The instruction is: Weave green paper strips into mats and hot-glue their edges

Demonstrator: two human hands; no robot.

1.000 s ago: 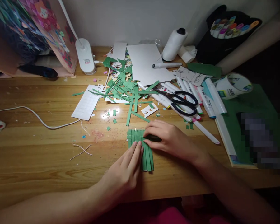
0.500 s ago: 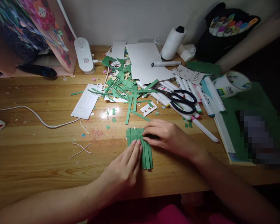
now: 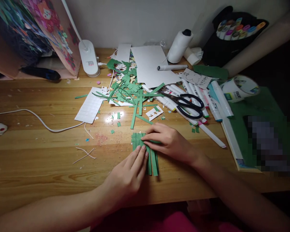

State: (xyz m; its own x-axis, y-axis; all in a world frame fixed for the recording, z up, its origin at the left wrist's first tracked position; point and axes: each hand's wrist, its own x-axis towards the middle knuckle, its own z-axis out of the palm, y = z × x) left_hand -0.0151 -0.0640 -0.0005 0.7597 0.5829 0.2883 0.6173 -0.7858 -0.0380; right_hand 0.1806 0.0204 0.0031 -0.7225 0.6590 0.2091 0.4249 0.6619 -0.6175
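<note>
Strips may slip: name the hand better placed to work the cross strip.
Probably the right hand: its fingers lie on the cross strip, while the left hand presses the green strips flat.

Several green paper strips (image 3: 151, 158), side by side & parallel (edges touching), flat, w/ one strip crosswise near top, partly hidden; below-left of scissors (image 3: 181, 102), well apart.

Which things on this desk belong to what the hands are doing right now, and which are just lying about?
In use: left hand flat on the green paper strips; right hand touching their upper part.

Lying about, untouched: scissors, markers, green offcuts, white sheet, thread spool, tape roll, lamp base.
</note>
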